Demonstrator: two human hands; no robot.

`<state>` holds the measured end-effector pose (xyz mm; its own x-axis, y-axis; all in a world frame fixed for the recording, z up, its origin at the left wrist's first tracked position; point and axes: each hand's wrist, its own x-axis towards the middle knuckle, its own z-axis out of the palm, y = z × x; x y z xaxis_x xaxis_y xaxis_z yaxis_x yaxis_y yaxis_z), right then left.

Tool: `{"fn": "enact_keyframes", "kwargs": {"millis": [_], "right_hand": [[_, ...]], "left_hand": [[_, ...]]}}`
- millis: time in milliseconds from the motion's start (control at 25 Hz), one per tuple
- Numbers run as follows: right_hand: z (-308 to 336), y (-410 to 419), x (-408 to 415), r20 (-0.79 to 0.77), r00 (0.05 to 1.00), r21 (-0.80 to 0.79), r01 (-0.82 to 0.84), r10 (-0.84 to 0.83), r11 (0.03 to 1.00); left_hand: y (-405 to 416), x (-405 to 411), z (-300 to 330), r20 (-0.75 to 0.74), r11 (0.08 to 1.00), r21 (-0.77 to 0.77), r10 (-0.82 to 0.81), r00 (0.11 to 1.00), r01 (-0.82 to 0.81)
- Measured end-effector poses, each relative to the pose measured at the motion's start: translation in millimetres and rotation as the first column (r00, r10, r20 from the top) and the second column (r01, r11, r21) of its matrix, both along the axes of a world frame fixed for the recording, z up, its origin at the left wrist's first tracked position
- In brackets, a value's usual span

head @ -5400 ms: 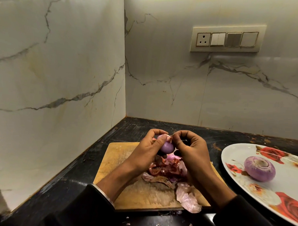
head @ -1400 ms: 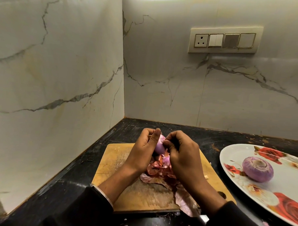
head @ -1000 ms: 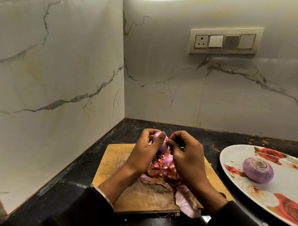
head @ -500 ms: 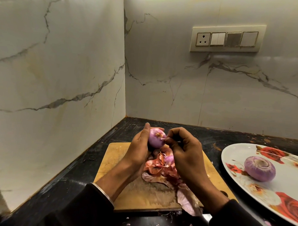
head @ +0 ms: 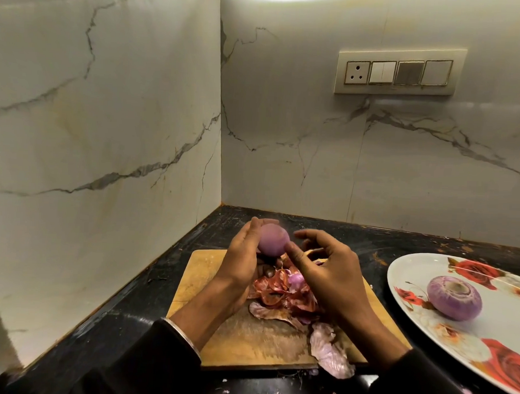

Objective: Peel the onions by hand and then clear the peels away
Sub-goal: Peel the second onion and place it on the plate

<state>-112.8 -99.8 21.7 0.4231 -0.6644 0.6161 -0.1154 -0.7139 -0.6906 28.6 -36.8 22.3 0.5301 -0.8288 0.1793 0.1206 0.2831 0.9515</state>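
A corner of a kitchen is shown, formed by two white marble-veined walls above a dark worktop; a switch panel with one socket is mounted on the rear wall, at about 1 o'clock from the frame centre. A wooden cutting board is laid flat on the worktop near the corner; a heap of reddish-brown and pale purple onion peels is spread over its middle, and one pale peel overhangs the board's near edge at about 5 o'clock from the heap; small peel fragments are scattered on the worktop below that edge.

A peeled purple onion is held above the far end of the board, at 12 o'clock from the heap; it is gripped by the left hand, whose fingers are curled round its left and under side, with the thumb raised along its upper left. The right hand is positioned just to the 3 o'clock side of the onion; its fingers are loosely spread and slightly bent, nothing is held in them, and its thumb tip is touching or almost touching the onion's right side; which of the two cannot be determined. Both forearms are covered by dark sleeves; a light band is visible at the left wrist.

A white oval plate with red flower prints is set on the worktop at 3 o'clock from the board, apart from it; a second peeled onion, trimmed end up, is resting on it.
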Motion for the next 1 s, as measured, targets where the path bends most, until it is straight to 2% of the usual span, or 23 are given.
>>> {"fn": "enact_keyframes", "kwargs": {"millis": [160,320,560,680,760,840,1000], "right_hand": [[-2.4,-1.6,2.3,-0.046,0.995,-0.015,-0.093,0.093,0.996],[-2.4,-6.6,-6.6,0.029,0.997,-0.029,-0.064,0.065,0.998],[-3.0,-3.3,-15.6,0.073,0.997,-0.049,0.007,-0.003,0.999],[1.1,-3.8,-29.2,0.079,0.997,-0.042,0.027,-0.023,0.999],[3.6,-4.7,-43.8,0.068,0.997,-0.03,0.05,-0.048,0.998],[3.7,-6.9,-61.1,0.085,0.989,0.014,0.121,-0.122,0.993],[2.6,-13.8,-100.0,0.119,0.944,0.111,0.294,-0.306,0.949]], "left_hand": [[3.0,-0.3,-0.8,0.039,0.988,0.019,-0.156,0.987,0.155],[4.8,-4.1,-2.3,0.128,0.968,-0.005,-0.249,0.96,0.252],[8.6,-12.2,2.7,0.293,0.992,0.0,-0.119,0.949,0.125],[9.5,-21.9,7.1,0.451,0.996,0.079,-0.062,0.89,0.029],[8.3,-28.0,8.0,0.501,0.994,0.105,-0.053,0.864,0.0],[4.5,-38.7,9.9,0.521,0.993,0.115,-0.04,0.853,-0.024],[-13.8,-89.8,15.5,0.474,0.983,0.178,-0.118,0.873,0.036]]}}
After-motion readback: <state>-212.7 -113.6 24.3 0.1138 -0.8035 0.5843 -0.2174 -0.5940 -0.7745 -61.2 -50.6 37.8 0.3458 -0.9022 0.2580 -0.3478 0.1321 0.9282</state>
